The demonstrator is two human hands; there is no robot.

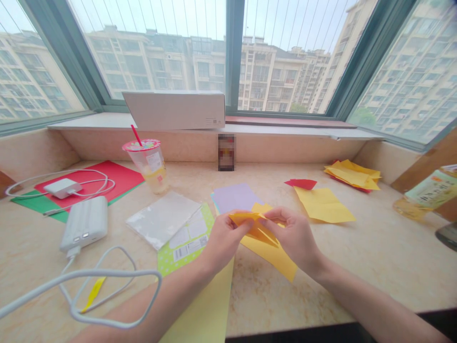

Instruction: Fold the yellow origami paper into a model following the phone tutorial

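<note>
Between my two hands is a folded piece of yellow paper (pixel 262 232), raised a little above the counter. My left hand (pixel 226 236) pinches its left side between thumb and fingers. On the other side, my right hand (pixel 293 236) grips the right part near the top fold. Beneath the folded piece lies a flat yellow sheet (pixel 276 259), partly covered by it and by my hands. Just behind my hands rests a stack of lilac paper (pixel 237 196). Off to the right is another yellow square (pixel 326 205) with a red paper piece (pixel 302 183) at its corner.
On the left are a drink cup (pixel 148 164) with a straw, a white power bank (pixel 85 221) with cables, a charger (pixel 63 187), red paper (pixel 119 175) and a clear sleeve (pixel 162 216). At right stand folded yellow papers (pixel 353 174) and a bottle (pixel 432 190).
</note>
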